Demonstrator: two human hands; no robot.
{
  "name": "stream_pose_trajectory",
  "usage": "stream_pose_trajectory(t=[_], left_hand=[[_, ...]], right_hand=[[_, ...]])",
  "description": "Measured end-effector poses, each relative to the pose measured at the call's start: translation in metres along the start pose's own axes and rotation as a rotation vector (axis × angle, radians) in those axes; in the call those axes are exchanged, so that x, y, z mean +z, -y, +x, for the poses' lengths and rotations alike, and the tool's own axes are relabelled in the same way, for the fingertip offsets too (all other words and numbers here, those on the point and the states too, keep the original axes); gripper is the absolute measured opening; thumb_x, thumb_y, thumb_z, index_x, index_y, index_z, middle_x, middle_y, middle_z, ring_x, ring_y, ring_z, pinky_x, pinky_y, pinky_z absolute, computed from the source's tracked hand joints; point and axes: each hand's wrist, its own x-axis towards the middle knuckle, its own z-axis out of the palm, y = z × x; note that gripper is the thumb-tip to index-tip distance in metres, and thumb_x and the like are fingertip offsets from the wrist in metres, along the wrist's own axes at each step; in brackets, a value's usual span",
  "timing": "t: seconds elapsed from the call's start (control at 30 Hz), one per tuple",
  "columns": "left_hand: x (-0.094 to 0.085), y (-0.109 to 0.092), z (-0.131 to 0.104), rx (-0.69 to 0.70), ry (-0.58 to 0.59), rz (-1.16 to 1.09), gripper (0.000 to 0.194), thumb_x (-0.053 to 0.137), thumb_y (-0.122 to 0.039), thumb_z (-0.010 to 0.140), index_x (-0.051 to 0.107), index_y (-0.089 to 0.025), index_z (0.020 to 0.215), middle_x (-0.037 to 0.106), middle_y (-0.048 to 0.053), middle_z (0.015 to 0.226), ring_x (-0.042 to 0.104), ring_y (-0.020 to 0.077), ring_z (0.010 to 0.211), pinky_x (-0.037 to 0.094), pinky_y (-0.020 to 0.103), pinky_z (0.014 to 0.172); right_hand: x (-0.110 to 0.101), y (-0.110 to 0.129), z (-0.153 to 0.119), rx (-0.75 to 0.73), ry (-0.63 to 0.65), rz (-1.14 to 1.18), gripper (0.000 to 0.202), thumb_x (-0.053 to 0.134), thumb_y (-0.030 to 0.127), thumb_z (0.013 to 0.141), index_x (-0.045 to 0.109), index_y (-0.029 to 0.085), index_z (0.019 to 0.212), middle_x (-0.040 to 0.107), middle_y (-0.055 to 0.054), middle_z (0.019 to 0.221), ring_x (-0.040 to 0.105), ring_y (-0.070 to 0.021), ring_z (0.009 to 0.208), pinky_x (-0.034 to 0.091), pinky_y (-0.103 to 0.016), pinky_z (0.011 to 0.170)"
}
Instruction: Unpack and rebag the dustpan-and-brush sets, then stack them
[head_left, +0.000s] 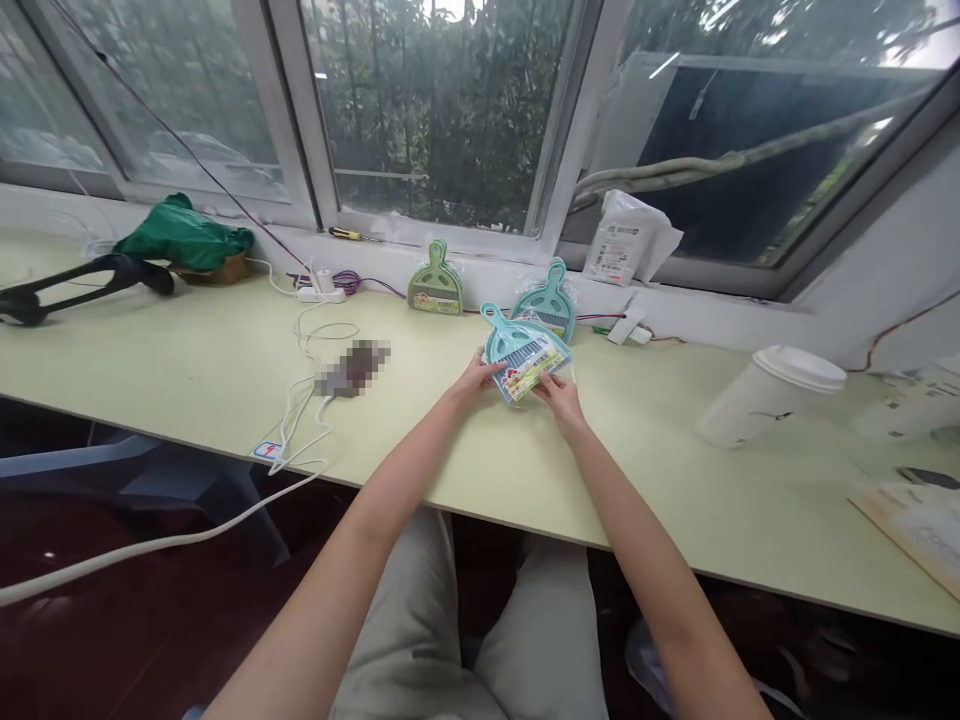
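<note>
Between both hands, a light-blue dustpan-and-brush set (517, 345) in clear wrapping is tilted above the table, its handle pointing up and left. My left hand (477, 376) is closed on its left edge, with the thumb over the front. At the lower right edge, my right hand (559, 394) grips the label card. Behind it, a second blue dustpan set (553, 292) leans upright against the wall, partly covered by the held one. Further left, a green dustpan set (436, 284) also leans there.
A lidded white paper cup (776, 392) stands to the right. White cables (300, 410) run across the table on the left, near a blurred item (354, 368). A power strip (321, 290), a green bag (180, 238) and a tissue pack (628, 238) are along the window side.
</note>
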Motion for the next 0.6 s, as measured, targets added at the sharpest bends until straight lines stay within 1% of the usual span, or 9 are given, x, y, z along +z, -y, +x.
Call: stream_pose_trajectory(t=[0.1,0.13,0.2,0.3,0.37,0.4,0.47,0.53,0.6], left_hand=[[0.005,0.000,-0.002,-0.090,0.077,0.088,0.059,0.078,-0.035,0.066,0.053,-0.026,0.119,0.066,0.008,0.112,0.066,0.0203,0.090,0.053,0.039,0.082],[0.004,0.000,-0.002,-0.105,0.071,0.124,0.053,0.076,-0.040,0.069,0.056,-0.024,0.116,0.066,0.008,0.111,0.066,0.0200,0.089,0.053,0.038,0.082],[0.000,0.000,0.000,-0.102,0.006,0.196,0.042,0.071,-0.045,0.073,0.063,-0.020,0.106,0.068,0.009,0.106,0.066,0.0182,0.084,0.053,0.036,0.081],[-0.011,-0.001,0.006,-0.076,-0.131,0.246,0.028,0.069,-0.036,0.077,0.067,-0.013,0.093,0.070,0.011,0.093,0.066,0.0166,0.073,0.054,0.034,0.077],[-0.021,-0.005,0.011,-0.056,-0.230,0.175,0.022,0.065,-0.028,0.080,0.067,-0.010,0.092,0.069,0.012,0.087,0.066,0.0171,0.071,0.054,0.033,0.076],[-0.027,-0.008,0.014,-0.033,-0.305,0.107,0.020,0.062,-0.025,0.082,0.066,-0.009,0.094,0.069,0.013,0.085,0.067,0.0172,0.072,0.054,0.032,0.075],[-0.042,-0.017,0.019,0.039,-0.518,-0.056,0.021,0.054,-0.021,0.088,0.062,-0.008,0.102,0.068,0.013,0.088,0.067,0.0160,0.077,0.054,0.028,0.076],[-0.059,-0.026,0.022,0.106,-0.717,-0.193,0.025,0.046,-0.020,0.093,0.055,-0.010,0.114,0.067,0.013,0.098,0.067,0.0133,0.086,0.053,0.023,0.077],[-0.075,-0.033,0.024,0.120,-0.762,-0.256,0.030,0.043,-0.025,0.095,0.049,-0.014,0.123,0.063,0.013,0.111,0.065,0.0114,0.095,0.052,0.020,0.079]], right_hand=[[-0.009,-0.001,0.004,-0.018,-0.116,0.114,0.031,0.081,0.031,0.060,0.062,0.018,0.081,0.071,-0.003,0.085,0.068,-0.0172,0.086,0.059,-0.032,0.082],[-0.010,0.000,0.004,-0.010,-0.148,0.126,0.030,0.081,0.028,0.061,0.061,0.018,0.081,0.071,-0.002,0.085,0.068,-0.0168,0.085,0.059,-0.032,0.080],[-0.013,0.003,0.003,0.027,-0.179,0.122,0.029,0.079,0.022,0.062,0.059,0.019,0.082,0.070,-0.002,0.081,0.068,-0.0169,0.081,0.060,-0.032,0.076],[-0.017,0.012,0.002,0.067,-0.131,0.091,0.029,0.079,0.017,0.061,0.058,0.018,0.082,0.070,-0.002,0.076,0.069,-0.0170,0.072,0.061,-0.034,0.071],[-0.021,0.019,0.002,0.059,-0.066,0.084,0.029,0.079,0.016,0.061,0.059,0.018,0.083,0.071,-0.003,0.077,0.069,-0.0178,0.071,0.061,-0.035,0.071],[-0.024,0.022,0.002,0.052,-0.047,0.089,0.029,0.080,0.016,0.061,0.060,0.018,0.083,0.071,-0.003,0.078,0.069,-0.0186,0.072,0.061,-0.036,0.072],[-0.032,0.026,0.004,0.037,-0.063,0.117,0.030,0.080,0.016,0.060,0.060,0.018,0.082,0.071,-0.004,0.079,0.070,-0.0205,0.076,0.061,-0.038,0.075],[-0.042,0.027,0.006,0.022,-0.124,0.162,0.029,0.080,0.016,0.060,0.060,0.018,0.081,0.071,-0.004,0.080,0.070,-0.0214,0.082,0.061,-0.039,0.078],[-0.050,0.024,0.009,0.015,-0.184,0.201,0.027,0.078,0.015,0.061,0.059,0.019,0.080,0.071,-0.004,0.083,0.069,-0.0206,0.086,0.060,-0.037,0.081]])
